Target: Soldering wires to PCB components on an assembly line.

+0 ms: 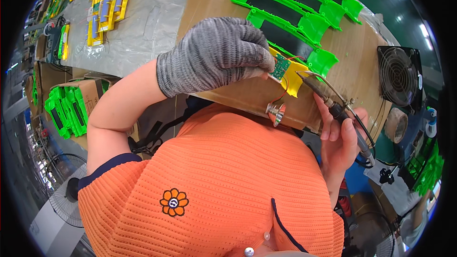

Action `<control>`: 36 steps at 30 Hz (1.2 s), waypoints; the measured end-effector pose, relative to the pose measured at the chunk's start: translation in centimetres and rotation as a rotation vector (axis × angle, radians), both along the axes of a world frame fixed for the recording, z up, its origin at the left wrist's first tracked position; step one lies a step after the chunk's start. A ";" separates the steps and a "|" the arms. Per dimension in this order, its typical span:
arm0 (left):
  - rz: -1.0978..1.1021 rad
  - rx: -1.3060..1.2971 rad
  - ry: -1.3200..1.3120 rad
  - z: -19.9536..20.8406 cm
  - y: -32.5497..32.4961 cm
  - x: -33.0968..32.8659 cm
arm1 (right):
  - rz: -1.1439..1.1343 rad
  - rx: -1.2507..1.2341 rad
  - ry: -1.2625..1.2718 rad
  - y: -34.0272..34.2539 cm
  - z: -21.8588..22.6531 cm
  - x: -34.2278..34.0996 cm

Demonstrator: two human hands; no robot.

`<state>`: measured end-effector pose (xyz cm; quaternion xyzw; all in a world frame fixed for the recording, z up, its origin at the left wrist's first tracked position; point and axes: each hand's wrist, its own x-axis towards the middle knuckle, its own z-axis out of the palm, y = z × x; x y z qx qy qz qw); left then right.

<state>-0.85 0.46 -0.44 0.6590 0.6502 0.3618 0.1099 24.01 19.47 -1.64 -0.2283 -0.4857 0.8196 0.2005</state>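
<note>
My left hand [219, 52], in a grey knit glove with bare fingertips, pinches the edge of a small green circuit board [281, 68]. Against the board lies a curved yellow plastic shell [294, 82], partly hidden behind the glove. Thin red wires run from the board, one down to a shiny reflector cup [276, 113] hanging near the table edge. In my bare right hand [339, 138] is a soldering iron [338, 111] with a thin curved metal tube along it. Its tip points at the board's right side, over the yellow shell; whether it touches cannot be made out.
Several green plastic shells with black panels [281, 12] lie beyond my hands on the cardboard-covered table [209, 0]. Yellow shells with wired cells [107, 12] lie at the far left. A square black fan [399, 76] stands at right. A carton of green parts [71, 107] sits at left.
</note>
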 end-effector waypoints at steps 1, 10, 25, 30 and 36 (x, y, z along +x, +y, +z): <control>-0.007 0.000 -0.005 0.3 0.3 0.1 | -0.018 0.015 -0.039 -0.1 0.0 0.1; 0.034 -0.320 0.311 3.7 2.3 1.6 | 0.066 0.120 -0.078 -0.9 0.3 -0.6; 0.026 -0.348 0.334 2.6 2.3 1.7 | 0.091 0.163 -0.143 -1.8 0.4 -0.7; 0.029 -0.349 0.338 2.8 2.3 1.7 | 0.098 0.196 -0.138 -1.9 0.1 -0.5; 0.032 -0.349 0.341 2.9 2.5 1.6 | 0.087 0.205 -0.145 -2.0 0.0 -0.7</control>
